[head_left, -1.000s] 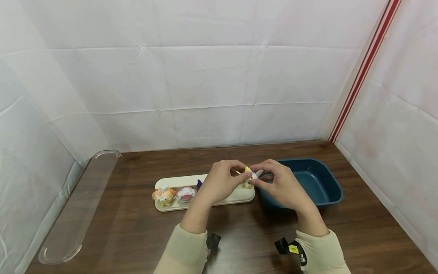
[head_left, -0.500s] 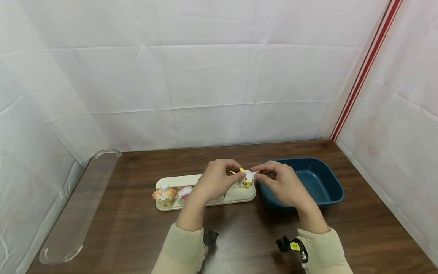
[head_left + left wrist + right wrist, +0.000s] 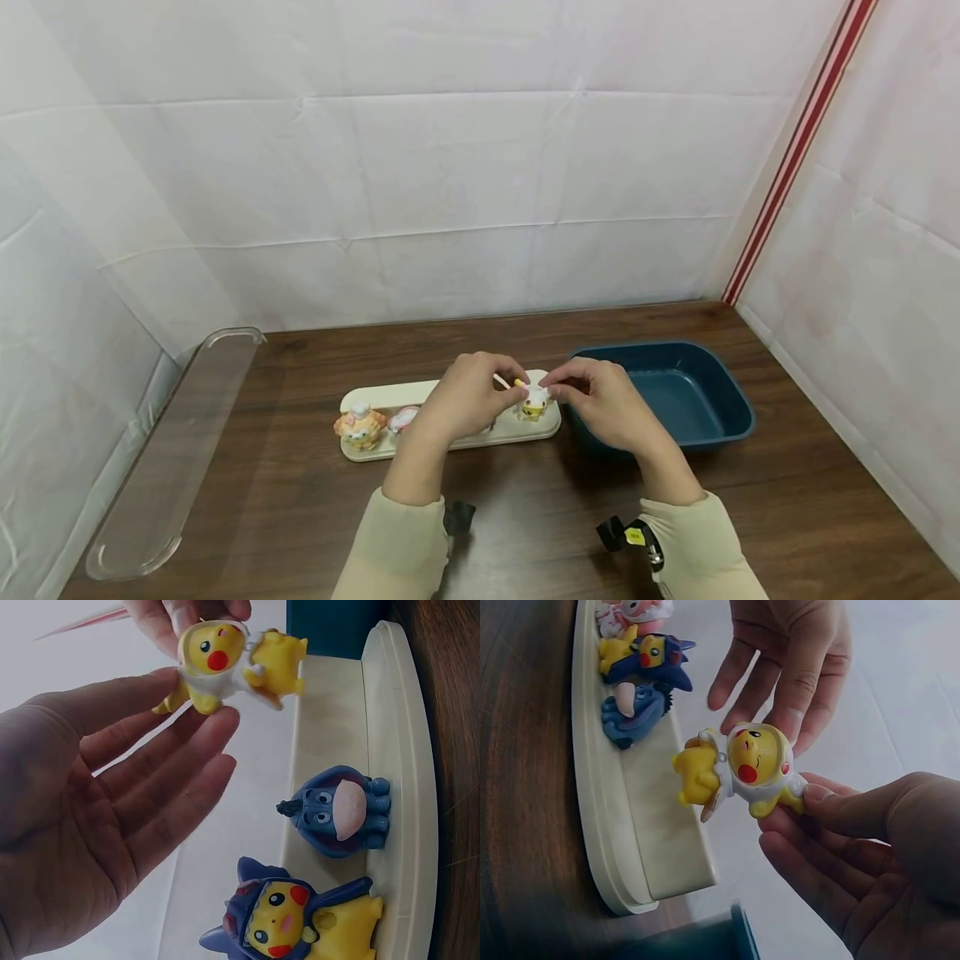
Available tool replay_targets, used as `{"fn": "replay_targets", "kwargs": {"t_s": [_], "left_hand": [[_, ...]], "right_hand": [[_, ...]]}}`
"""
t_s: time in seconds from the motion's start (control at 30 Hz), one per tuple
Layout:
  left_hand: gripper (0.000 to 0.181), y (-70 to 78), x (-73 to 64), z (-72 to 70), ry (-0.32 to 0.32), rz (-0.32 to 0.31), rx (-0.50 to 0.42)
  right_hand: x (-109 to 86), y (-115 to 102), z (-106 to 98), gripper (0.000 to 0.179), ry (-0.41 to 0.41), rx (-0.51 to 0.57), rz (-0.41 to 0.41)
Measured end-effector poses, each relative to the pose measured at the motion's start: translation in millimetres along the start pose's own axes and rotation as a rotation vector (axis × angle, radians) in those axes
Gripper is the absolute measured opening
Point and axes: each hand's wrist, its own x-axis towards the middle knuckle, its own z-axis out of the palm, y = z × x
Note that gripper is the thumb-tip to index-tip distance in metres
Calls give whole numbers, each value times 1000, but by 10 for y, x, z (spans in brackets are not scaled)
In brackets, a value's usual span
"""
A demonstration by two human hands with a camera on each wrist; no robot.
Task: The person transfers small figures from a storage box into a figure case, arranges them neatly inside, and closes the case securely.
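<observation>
Above the right end of a cream stepped display stand (image 3: 517, 431), both hands hold a toy figurine (image 3: 533, 402), yellow with red cheeks and a white hood. My left hand (image 3: 474, 398) pinches one side of its head with thumb and forefinger, other fingers extended. At the opposite side, my right hand (image 3: 604, 402) pinches an ear between thumb and fingers, seen closely in the right wrist view. A blue donkey figurine (image 3: 341, 812) and a yellow figurine in a dark blue hood (image 3: 300, 919) stand on the stand, largely hidden from the head view by my left hand.
An orange figurine with a white cap (image 3: 361, 427) and a pink-and-white figurine (image 3: 403, 419) occupy the stand's left end. The blue basin (image 3: 731, 400) is close to my right hand. A long transparent cover (image 3: 176, 450) lies at the table's left side.
Both hands have shifted slightly left with the figurine, bringing it lower over the stand's right end. Its front has turned to face the head camera more directly.
</observation>
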Motion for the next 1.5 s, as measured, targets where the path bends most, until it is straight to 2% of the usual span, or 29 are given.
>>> {"fn": "replay_targets", "kwargs": {"t_s": [0.27,1.07,1.5], "left_hand": [[9,-11,4,11,7,11,76],[7,-33,5,47,-39,-63,168],[13,-32,14,62,-33,-92,215]], "right_hand": [[22,5,88,15,-11,-36,2],[53,9,276,20,-55,-96,54],[79,9,354,21,-12,-170,41]]}}
